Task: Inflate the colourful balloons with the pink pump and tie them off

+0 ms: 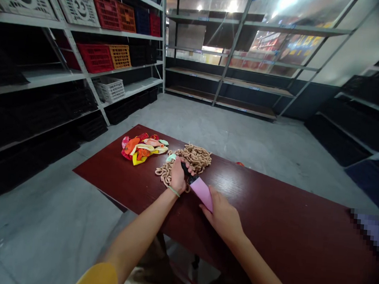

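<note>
My left hand [178,176] is closed around the black end of a long pink tool [202,193]; its exact kind is unclear. My right hand [225,215] grips the other end of the pink part, hiding its tip. Just past my left thumb shows a small mint-green piece [171,157]; whether I hold it cannot be made out. Under and beyond my left hand lies a pile of beige, cord-like curled pieces [197,158]. To its left sits a heap of soft, limp items [145,148] in red, orange, yellow, pink and mint.
A dark red-brown table [270,201] spans the view. Metal shelving with red crates [96,58] and white crates stands at left, a further rack [227,79] at the back, and dark shelves at right. A blurred purple object [374,231] lies at the table's right edge.
</note>
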`<move>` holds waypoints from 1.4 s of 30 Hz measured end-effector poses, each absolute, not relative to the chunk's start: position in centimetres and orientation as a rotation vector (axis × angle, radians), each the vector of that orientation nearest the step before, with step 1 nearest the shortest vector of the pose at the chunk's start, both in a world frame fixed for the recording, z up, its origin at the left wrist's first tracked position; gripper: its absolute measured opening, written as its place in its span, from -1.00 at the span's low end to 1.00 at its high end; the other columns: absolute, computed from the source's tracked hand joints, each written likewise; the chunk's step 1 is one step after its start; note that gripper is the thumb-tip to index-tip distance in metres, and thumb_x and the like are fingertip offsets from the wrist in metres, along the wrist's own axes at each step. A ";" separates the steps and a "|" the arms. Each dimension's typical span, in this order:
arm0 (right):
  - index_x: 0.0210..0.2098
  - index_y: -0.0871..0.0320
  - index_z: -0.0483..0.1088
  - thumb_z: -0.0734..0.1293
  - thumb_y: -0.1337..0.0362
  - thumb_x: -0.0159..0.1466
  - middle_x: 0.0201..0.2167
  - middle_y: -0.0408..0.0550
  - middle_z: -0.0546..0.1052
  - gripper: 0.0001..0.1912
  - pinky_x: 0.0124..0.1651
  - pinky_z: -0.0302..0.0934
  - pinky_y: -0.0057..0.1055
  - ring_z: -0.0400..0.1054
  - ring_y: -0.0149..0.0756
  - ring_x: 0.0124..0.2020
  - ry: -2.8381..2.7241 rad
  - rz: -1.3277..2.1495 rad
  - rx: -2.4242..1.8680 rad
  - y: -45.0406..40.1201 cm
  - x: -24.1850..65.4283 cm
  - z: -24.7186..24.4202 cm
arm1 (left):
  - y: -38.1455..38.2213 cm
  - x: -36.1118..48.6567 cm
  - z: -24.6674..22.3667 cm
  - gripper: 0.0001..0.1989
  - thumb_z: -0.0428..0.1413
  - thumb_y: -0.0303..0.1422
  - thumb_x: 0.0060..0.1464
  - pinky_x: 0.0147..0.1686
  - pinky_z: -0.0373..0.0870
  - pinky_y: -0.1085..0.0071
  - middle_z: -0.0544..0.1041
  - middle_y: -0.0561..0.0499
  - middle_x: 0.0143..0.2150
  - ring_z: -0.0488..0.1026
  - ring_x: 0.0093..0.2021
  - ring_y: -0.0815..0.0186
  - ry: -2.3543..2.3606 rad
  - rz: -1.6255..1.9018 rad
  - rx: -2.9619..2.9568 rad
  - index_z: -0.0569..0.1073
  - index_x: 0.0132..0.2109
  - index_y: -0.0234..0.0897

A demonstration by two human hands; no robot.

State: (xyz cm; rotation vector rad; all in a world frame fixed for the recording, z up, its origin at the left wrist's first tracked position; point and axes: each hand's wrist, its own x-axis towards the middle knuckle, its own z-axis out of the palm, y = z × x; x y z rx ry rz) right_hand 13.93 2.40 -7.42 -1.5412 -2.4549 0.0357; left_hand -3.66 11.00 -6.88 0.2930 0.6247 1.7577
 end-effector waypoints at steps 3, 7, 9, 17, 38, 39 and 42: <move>0.25 0.22 0.12 0.25 0.15 0.31 -0.01 0.17 0.50 -0.42 -0.20 0.39 -0.26 0.47 -0.06 -0.08 -2.446 0.114 -1.567 0.6 14.8 -7.4 | 11.2 -4.2 -6.7 -0.70 0.03 -0.12 0.22 -0.72 0.10 0.56 0.20 0.17 -0.58 0.15 -0.69 0.47 0.672 1.785 0.266 0.20 -0.34 -0.21; 0.29 0.14 0.06 0.24 0.15 0.32 0.04 0.14 0.49 -0.41 -0.16 0.42 -0.26 0.48 -0.08 -0.04 -2.423 0.097 -1.448 -2.4 17.8 -7.5 | 10.9 -4.2 -6.5 -0.73 0.00 -0.13 0.23 -0.73 0.11 0.55 0.21 0.17 -0.58 0.16 -0.70 0.47 0.683 1.758 0.310 0.20 -0.33 -0.21; 0.31 0.12 0.04 0.23 0.16 0.32 0.06 0.13 0.48 -0.39 -0.14 0.42 -0.26 0.47 -0.09 -0.02 -2.414 0.097 -1.433 -3.6 19.1 -7.4 | 10.7 -3.8 -6.3 -0.74 -0.01 -0.15 0.23 -0.72 0.12 0.56 0.22 0.16 -0.58 0.16 -0.69 0.47 0.671 1.738 0.330 0.20 -0.32 -0.21; 0.23 0.07 0.17 0.27 0.17 0.27 0.03 0.04 0.53 -0.45 -0.23 0.42 -0.29 0.53 -0.11 -0.13 -2.326 0.121 -1.627 -2.6 17.3 -6.9 | 10.0 -3.3 -5.9 -0.75 0.02 -0.21 0.19 -0.69 0.08 0.57 0.17 0.18 -0.59 0.11 -0.68 0.49 0.608 1.656 0.302 0.15 -0.36 -0.21; 0.28 0.09 0.09 0.23 0.14 0.32 0.01 0.07 0.54 -0.43 -0.27 0.45 -0.30 0.54 -0.11 -0.14 -2.380 0.052 -1.494 -5.3 19.5 -7.0 | 11.0 -5.2 -6.2 -0.81 0.02 -0.31 0.14 -0.72 0.05 0.57 0.16 0.18 -0.59 0.11 -0.69 0.50 0.647 1.714 0.319 0.17 -0.38 -0.22; 0.26 0.08 0.12 0.24 0.14 0.31 -0.02 0.06 0.55 -0.45 -0.31 0.43 -0.31 0.55 -0.11 -0.18 -2.381 0.042 -1.530 -4.7 19.0 -6.7 | 11.1 -5.3 -6.3 -0.82 0.03 -0.33 0.13 -0.72 0.05 0.57 0.15 0.18 -0.59 0.11 -0.69 0.50 0.642 1.731 0.309 0.17 -0.38 -0.22; 0.22 0.08 0.19 0.26 0.13 0.28 -0.09 0.04 0.58 -0.47 -0.35 0.38 -0.32 0.55 -0.12 -0.27 -2.396 0.078 -1.628 -2.4 16.2 -5.5 | 11.1 -5.4 -6.6 -0.81 0.05 -0.35 0.11 -0.71 0.04 0.56 0.13 0.19 -0.58 0.11 -0.69 0.51 0.644 1.764 0.265 0.16 -0.39 -0.22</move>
